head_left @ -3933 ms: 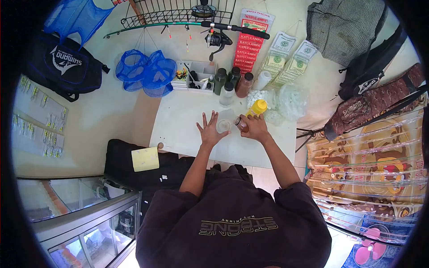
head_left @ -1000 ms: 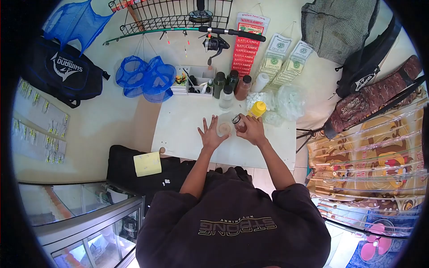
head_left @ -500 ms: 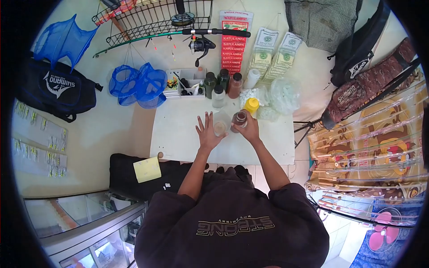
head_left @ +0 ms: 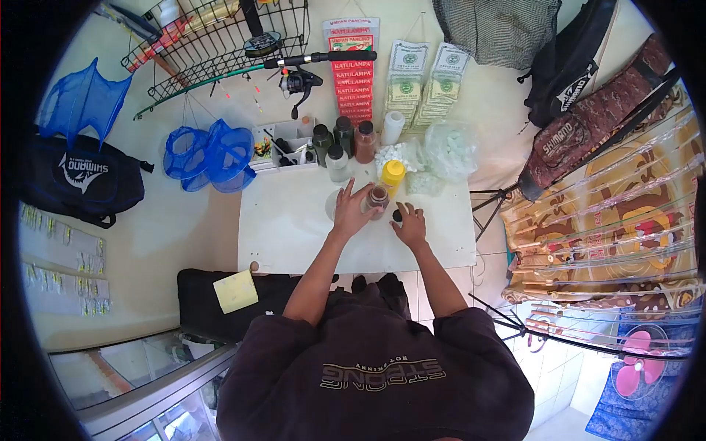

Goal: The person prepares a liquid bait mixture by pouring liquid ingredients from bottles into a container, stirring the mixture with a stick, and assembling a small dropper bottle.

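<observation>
On the white table stands a small clear bottle of reddish-brown contents (head_left: 377, 197), upright and uncapped. From its left side my left hand (head_left: 354, 211) grips it, thumb and forefinger against its wall. A black bottle cap (head_left: 398, 215) is between the fingers of my right hand (head_left: 410, 226), just right of the bottle. Behind the bottle is a yellow squeeze bottle (head_left: 393, 175). A clear round container (head_left: 333, 203) sits left of my left hand, which partly hides it.
Dark green bottles (head_left: 322, 143), a brown-filled bottle (head_left: 365, 143), a clear black-capped bottle (head_left: 338, 163) and a white bottle (head_left: 393, 127) line the table's back. A white organizer box (head_left: 283, 147) stands left. Plastic bags of pale pieces (head_left: 450, 151) lie right. A fishing rod (head_left: 220, 84) hangs above.
My left hand has moved right from the round container onto the brown-filled bottle. My right hand has left the bottle and now holds a black cap beside it. The camera view has shifted slightly.
</observation>
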`<action>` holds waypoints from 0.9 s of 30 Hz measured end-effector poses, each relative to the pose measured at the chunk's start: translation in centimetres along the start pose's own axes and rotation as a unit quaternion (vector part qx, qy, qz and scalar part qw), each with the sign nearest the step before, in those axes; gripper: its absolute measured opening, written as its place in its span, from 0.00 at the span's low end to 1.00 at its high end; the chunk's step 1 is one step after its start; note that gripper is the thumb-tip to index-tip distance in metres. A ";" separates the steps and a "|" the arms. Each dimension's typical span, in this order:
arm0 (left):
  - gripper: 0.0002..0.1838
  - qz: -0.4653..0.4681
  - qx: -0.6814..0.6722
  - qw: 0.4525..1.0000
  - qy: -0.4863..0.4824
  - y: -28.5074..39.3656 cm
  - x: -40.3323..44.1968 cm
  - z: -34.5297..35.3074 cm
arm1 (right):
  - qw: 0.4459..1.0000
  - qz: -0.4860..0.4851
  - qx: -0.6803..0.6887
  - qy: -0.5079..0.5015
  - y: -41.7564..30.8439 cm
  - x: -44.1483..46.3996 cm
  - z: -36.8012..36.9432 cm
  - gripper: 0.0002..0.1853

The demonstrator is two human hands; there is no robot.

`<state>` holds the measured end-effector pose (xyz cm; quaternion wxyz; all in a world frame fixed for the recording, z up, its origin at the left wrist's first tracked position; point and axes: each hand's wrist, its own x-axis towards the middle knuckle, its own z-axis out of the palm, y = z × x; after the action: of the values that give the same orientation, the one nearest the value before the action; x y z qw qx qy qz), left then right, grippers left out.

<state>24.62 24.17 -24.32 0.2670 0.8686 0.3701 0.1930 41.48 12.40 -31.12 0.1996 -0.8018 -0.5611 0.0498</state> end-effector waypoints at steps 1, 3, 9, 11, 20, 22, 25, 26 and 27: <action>0.41 -0.015 -0.004 1.000 -0.007 0.1 0.1 -0.1 | 0.998 0.023 -0.014 -0.055 0.0 0.2 0.2 0.32; 0.40 -0.011 -0.011 1.000 -0.008 0.1 0.3 -0.2 | 0.993 0.048 -0.027 -0.109 0.6 0.4 0.9 0.30; 0.38 -0.007 -0.001 0.999 0.036 -0.3 -0.2 0.2 | 0.993 0.080 0.077 -0.043 -1.0 0.6 -1.4 0.25; 0.38 -0.006 -0.004 0.999 0.043 -0.5 -0.1 0.6 | 0.900 0.134 0.387 0.151 -3.2 1.5 -5.4 0.25; 0.40 -0.016 -0.009 0.999 0.051 -0.5 -0.2 0.8 | 0.968 -0.224 0.112 -0.028 -5.7 6.9 -11.5 0.23; 0.41 -0.024 0.016 0.999 0.037 -0.4 -0.1 0.7 | 0.971 -0.218 0.083 -0.052 -6.1 7.4 -11.6 0.23; 0.41 -0.025 -0.001 0.999 0.033 -0.5 -0.1 0.7 | 0.965 -0.236 0.091 -0.071 -6.4 8.0 -11.8 0.21; 0.41 -0.025 -0.002 0.999 0.034 -0.6 0.0 0.7 | 0.961 -0.250 0.072 -0.091 -6.4 8.3 -11.8 0.19; 0.41 -0.031 -0.001 0.999 0.022 -0.8 0.0 0.9 | 0.957 -0.264 0.053 -0.111 -6.4 8.7 -11.8 0.16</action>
<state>24.67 24.38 -25.50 0.2659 0.8521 0.4021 0.2038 42.59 19.11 -16.70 0.1845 -0.6029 -0.7678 0.1142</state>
